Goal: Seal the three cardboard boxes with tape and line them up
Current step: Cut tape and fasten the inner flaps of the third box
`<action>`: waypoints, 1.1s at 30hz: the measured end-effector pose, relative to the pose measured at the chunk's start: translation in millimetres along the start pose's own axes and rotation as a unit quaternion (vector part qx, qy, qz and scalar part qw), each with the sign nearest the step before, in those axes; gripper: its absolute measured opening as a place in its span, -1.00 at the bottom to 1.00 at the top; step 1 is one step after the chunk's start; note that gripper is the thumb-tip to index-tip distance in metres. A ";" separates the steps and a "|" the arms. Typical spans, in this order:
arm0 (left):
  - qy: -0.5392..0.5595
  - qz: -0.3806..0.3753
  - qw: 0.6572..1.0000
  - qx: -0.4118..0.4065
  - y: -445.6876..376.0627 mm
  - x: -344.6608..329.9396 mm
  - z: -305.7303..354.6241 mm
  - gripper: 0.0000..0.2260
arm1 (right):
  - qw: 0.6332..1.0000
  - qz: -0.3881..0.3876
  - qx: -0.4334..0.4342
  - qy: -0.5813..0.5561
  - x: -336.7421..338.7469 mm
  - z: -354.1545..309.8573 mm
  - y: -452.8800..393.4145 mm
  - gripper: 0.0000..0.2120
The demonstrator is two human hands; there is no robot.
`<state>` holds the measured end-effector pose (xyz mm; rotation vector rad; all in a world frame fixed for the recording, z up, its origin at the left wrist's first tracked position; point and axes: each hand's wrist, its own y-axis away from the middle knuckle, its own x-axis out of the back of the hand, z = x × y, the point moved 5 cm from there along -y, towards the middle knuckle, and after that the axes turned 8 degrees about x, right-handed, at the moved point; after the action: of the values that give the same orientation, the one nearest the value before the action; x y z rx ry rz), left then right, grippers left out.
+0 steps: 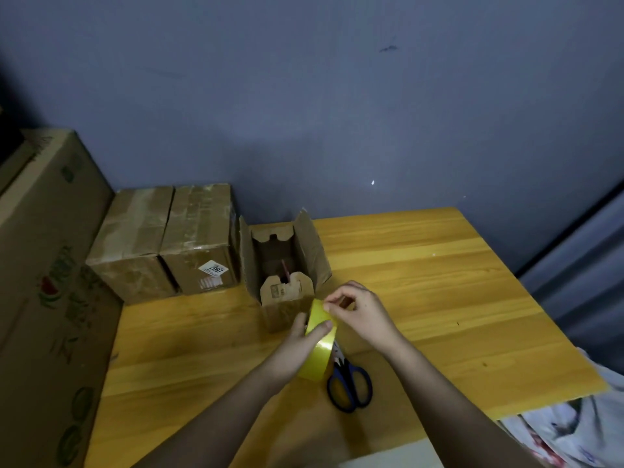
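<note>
Tape [319,339], a yellow roll, stood upright in my left hand [295,346], fingers curled round it, while my right hand [358,309] pinched at its loose end just in front of the third box [287,265], flaps open, beside two sealed boxes [169,241]. The thin end could have slipped and stuck back down, or torn crooked; the scissors [349,383] lay on the table [439,282] beneath my wrists.

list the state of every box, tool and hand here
left box: closed, taped
middle box: closed, taped
right box: flaps open, untaped
tape roll: held upright
scissors: lying flat on table, untouched
left hand: grips roll
right hand: fingers pinching at roll's top edge
</note>
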<state>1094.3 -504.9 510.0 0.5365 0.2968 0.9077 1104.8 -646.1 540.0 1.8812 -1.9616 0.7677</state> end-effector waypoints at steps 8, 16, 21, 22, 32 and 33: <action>-0.036 -0.007 0.999 -0.035 2.8 9.0 8.9 -0.87 | 0.981 -0.089 -0.089 -0.145 0.9 4.6 4.8 -0.87; -0.013 -0.003 1.000 -0.019 3.4 12.6 16.9 -0.82 | 0.971 0.046 0.081 0.221 -7.3 -13.1 20.0 -0.88; -0.013 -0.011 1.000 0.003 3.3 9.2 13.8 -0.80 | 0.947 0.106 0.132 0.272 -8.4 -16.9 30.5 -0.88; -0.016 -0.005 1.000 0.009 1.6 9.0 12.0 -0.74 | 0.948 0.116 0.128 0.269 -6.9 -15.8 31.4 -0.91; -0.061 -0.042 0.997 0.010 2.1 11.5 9.2 -0.83 | 0.986 0.094 0.008 0.135 1.3 -6.2 34.1 -0.73; -0.071 -0.042 0.997 0.009 2.7 11.7 9.6 -0.80 | 0.988 0.093 -0.017 0.119 0.8 -4.2 34.1 -0.69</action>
<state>1103.7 -497.2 519.2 0.5981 0.1979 0.7828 1070.5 -644.7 538.4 1.5227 -1.9993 0.9562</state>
